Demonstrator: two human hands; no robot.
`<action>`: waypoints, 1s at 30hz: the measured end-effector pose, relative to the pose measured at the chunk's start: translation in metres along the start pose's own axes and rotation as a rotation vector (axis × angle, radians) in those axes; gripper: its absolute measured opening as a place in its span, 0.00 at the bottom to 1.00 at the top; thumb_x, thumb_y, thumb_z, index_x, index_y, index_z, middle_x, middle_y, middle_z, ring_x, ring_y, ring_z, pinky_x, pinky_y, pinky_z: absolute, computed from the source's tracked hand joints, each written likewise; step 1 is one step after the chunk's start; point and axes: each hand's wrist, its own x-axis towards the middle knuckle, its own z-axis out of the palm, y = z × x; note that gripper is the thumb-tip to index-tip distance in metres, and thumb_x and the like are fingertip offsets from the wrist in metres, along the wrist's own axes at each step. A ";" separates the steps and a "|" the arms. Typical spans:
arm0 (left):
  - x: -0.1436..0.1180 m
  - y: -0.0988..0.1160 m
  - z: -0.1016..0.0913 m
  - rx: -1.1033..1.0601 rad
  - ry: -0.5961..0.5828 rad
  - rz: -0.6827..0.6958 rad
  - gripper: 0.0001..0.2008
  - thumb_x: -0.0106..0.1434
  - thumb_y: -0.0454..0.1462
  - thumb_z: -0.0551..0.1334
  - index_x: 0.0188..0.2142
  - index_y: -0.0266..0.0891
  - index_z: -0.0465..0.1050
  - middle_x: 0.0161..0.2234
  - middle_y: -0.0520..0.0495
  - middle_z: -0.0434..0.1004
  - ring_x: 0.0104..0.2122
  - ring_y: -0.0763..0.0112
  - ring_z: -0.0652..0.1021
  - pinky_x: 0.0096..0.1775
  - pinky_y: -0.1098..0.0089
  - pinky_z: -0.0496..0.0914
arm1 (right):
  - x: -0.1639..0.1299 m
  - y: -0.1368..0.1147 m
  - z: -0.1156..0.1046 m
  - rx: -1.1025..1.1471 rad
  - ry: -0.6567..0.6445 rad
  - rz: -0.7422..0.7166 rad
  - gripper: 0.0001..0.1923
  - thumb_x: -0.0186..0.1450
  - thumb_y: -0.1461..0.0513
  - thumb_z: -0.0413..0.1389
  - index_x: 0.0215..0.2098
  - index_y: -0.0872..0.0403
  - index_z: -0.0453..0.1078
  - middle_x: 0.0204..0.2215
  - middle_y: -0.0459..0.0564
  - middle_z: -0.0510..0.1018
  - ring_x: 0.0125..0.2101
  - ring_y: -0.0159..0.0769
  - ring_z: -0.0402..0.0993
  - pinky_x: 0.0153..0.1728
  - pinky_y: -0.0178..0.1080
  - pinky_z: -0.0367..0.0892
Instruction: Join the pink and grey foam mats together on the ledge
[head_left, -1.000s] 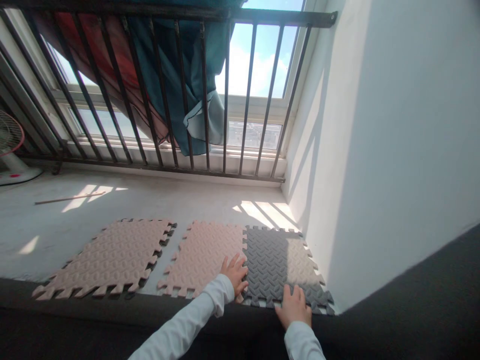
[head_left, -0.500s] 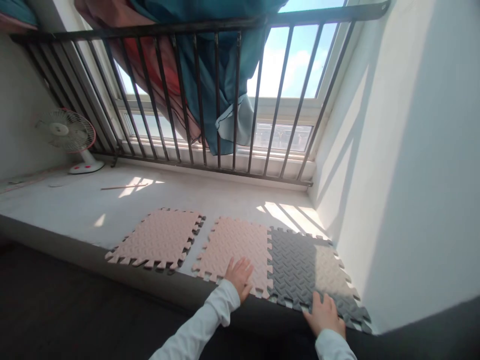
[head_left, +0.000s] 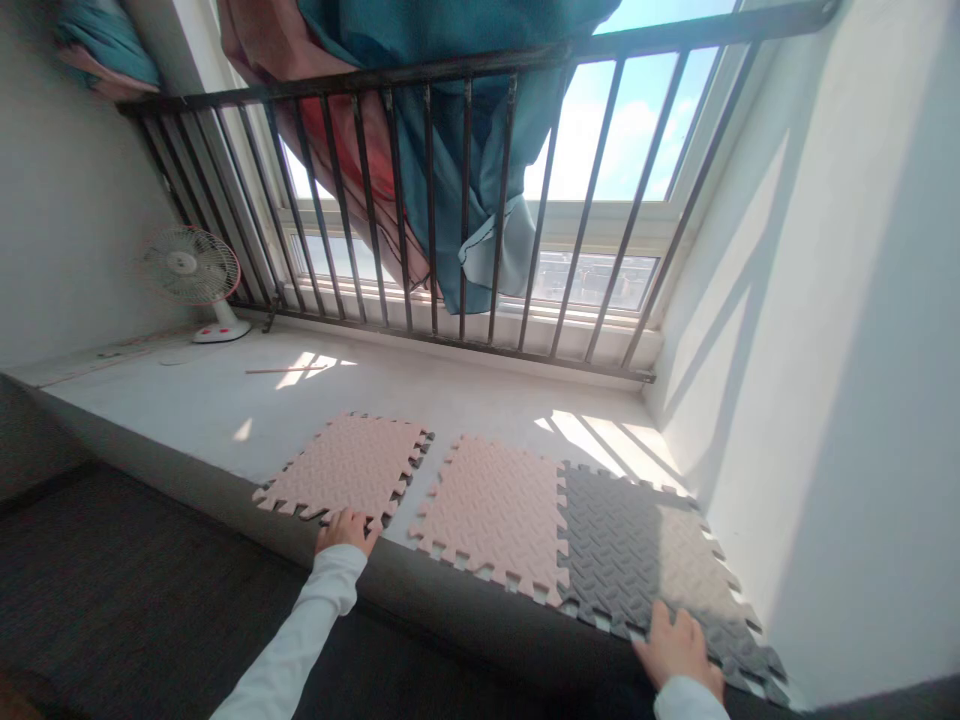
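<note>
My left hand is at the front edge of the left pink foam mat, its fingers laid over the toothed rim. Dark teeth show beneath this mat, so a dark mat seems to lie under it. A second pink foam mat lies to the right across a narrow gap. It joins a grey foam mat along their toothed edges. On the front part of the grey mat rests my right hand, with fingers spread and nothing held.
The mats lie on a white ledge above a dark floor. A fan and a thin stick are on the left. A metal railing with a curtain behind closes off the window. A white wall bounds the right.
My left hand has moved left from the middle pink mat to the front edge of the left one. My right hand stays on the grey mat. The view has shifted slightly left.
</note>
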 end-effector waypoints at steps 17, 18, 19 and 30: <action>0.048 0.044 -0.008 -0.261 0.497 0.373 0.14 0.59 0.42 0.49 0.24 0.40 0.67 0.27 0.46 0.70 0.30 0.66 0.68 0.36 0.70 0.61 | -0.006 -0.005 -0.010 0.033 -0.056 0.052 0.24 0.53 0.64 0.50 0.49 0.54 0.57 0.53 0.61 0.57 0.55 0.47 0.48 0.44 0.48 0.56; 0.050 0.058 -0.015 -0.308 0.552 0.403 0.14 0.59 0.42 0.48 0.24 0.40 0.66 0.26 0.46 0.69 0.30 0.66 0.68 0.36 0.70 0.61 | -0.007 -0.006 -0.011 0.035 -0.059 0.057 0.24 0.53 0.64 0.50 0.49 0.54 0.58 0.53 0.61 0.57 0.55 0.47 0.48 0.44 0.49 0.56; 0.050 0.074 -0.023 -0.354 0.599 0.432 0.14 0.60 0.42 0.48 0.24 0.40 0.66 0.25 0.46 0.69 0.29 0.67 0.68 0.35 0.69 0.62 | -0.007 -0.006 -0.013 0.040 -0.064 0.059 0.24 0.53 0.64 0.51 0.49 0.54 0.58 0.53 0.61 0.56 0.55 0.47 0.48 0.44 0.49 0.55; -0.025 0.313 -0.050 -0.678 0.743 0.979 0.13 0.61 0.40 0.50 0.24 0.39 0.64 0.25 0.48 0.68 0.29 0.69 0.66 0.33 0.69 0.61 | -0.013 -0.008 -0.022 0.089 -0.079 0.098 0.26 0.51 0.65 0.52 0.50 0.54 0.60 0.55 0.59 0.57 0.55 0.46 0.48 0.46 0.46 0.56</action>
